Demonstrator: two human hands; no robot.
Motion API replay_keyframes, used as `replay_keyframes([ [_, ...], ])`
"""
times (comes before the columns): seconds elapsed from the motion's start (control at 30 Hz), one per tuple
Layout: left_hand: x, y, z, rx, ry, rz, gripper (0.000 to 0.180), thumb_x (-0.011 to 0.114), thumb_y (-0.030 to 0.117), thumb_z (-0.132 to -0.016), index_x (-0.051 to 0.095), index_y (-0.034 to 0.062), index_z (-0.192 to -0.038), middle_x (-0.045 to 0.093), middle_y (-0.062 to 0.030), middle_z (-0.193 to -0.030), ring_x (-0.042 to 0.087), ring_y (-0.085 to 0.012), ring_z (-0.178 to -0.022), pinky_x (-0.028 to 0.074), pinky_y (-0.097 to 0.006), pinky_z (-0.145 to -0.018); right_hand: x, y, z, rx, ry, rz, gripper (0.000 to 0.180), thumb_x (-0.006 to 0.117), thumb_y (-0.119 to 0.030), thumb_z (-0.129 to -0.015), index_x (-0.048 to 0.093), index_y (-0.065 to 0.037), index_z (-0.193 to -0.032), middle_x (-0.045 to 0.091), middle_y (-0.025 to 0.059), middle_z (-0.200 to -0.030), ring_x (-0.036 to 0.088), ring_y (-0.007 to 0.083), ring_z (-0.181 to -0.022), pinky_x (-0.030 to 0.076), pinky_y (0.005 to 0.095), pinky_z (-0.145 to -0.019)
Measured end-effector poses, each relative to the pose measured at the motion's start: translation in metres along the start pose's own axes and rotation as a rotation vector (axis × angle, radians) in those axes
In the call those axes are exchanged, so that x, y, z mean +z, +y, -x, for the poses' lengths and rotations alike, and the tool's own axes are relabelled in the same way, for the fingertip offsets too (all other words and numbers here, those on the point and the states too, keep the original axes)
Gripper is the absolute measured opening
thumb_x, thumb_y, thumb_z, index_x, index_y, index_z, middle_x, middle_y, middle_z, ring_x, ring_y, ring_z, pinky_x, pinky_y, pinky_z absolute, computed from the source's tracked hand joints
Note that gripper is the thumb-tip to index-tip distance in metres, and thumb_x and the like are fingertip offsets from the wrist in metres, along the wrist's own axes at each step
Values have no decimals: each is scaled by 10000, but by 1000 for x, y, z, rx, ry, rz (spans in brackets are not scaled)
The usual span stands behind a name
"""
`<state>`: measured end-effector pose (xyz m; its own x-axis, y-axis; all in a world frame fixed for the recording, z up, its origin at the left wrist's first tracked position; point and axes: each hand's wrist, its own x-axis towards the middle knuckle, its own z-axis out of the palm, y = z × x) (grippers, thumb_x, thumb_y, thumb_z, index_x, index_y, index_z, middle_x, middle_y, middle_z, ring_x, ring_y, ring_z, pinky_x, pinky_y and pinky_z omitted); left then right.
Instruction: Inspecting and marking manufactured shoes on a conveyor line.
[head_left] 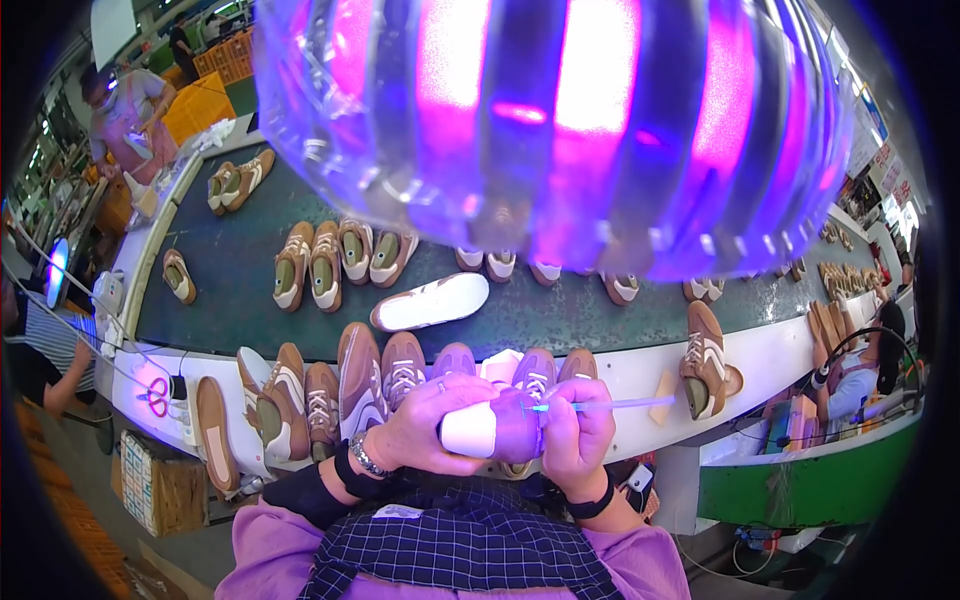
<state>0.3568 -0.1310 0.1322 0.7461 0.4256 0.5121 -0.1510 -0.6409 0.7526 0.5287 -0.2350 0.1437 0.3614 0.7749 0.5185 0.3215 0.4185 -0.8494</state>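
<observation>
- Shoe [505, 428] in the two hands, over the near white shelf [640, 432], is partly covered by fingers, so its whole shape is hard to see
- Big clear glowing thing [560, 150] is cut off by the edge of the view and hides the far middle of the green table [225, 320]; some far shoes [502, 265] peek out from under it
- Left hand [418, 428] grips the held shoe, with fingers on its far side and thumb on its near side
- Right hand [577, 438] is closed, pinching a thin stick [622, 404]; I cannot tell if the tip touches the shoe
- The held shoe's round white end points left, and its long way goes about left to right
- The stick is straight and pale and pokes out to the right
- The shoe's white end looks smooth; the rest looks purple in the light
- One tan shoe [432, 303] lies tipped over, showing its flat white bottom
- The apron [450, 545] is dark cloth with thin square checks
</observation>
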Motion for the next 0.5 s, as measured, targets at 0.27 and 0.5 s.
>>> replay_keyframes([
  [0.27,0,2,-2,-7,4,3,625,804,161,-542,584,-8,-1102,624,-153,-1097,624,-296,-1008,486,-388,-893,-3,5,2,-58,-1,-16,90,482,-94,-912,464,-10,-887,503,37,-702,439,60,-568,353,211,-518],
  [0.5,2,1,0,-31,18,-15,619,807,183,-537,600,-6,-1088,636,-136,-1076,632,-286,-993,489,-378,-883,-2,6,4,-94,-8,-59,101,481,-102,-912,440,-12,-888,508,55,-703,430,63,-552,351,215,-500],
])
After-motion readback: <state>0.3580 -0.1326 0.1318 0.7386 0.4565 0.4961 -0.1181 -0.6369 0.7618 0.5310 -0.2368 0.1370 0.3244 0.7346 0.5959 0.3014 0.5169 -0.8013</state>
